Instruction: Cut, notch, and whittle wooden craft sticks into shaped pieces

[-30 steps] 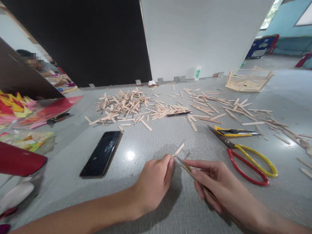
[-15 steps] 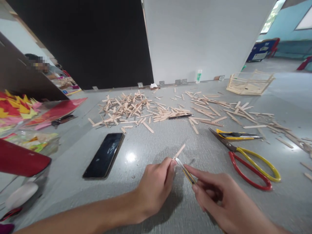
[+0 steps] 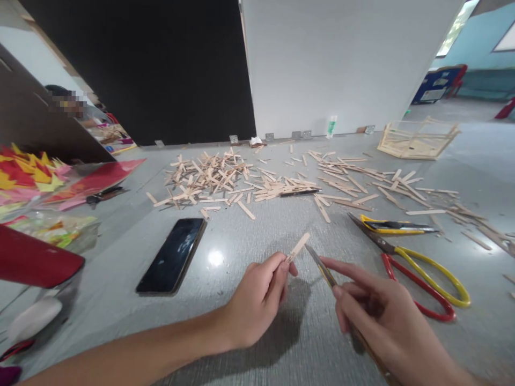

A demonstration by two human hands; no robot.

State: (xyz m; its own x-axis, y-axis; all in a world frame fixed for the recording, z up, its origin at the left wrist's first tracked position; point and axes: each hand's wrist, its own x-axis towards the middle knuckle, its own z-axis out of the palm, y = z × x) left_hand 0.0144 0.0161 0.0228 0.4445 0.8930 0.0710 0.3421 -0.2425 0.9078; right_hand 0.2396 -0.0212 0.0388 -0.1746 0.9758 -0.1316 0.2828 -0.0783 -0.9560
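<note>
A pale wooden craft stick is pinched between the thumb and fingers of my left hand, its free end pointing up and to the right. My right hand grips a utility knife, with the index finger laid along its top. The knife's blade tip is close to the far end of the stick; I cannot tell whether they touch. Scissors with one red and one yellow handle lie to the right of my right hand, beside a second, yellow cutter.
Loose craft sticks lie heaped across the back of the grey table. A phone lies left of my hands. A small stick frame and a glue tube stand near the white panel. A red cylinder is at left; a person sits beyond.
My right hand has drawn the knife right, off the stick near my left fingers. The stick has turned its broad face toward me. The view has shifted slightly.
</note>
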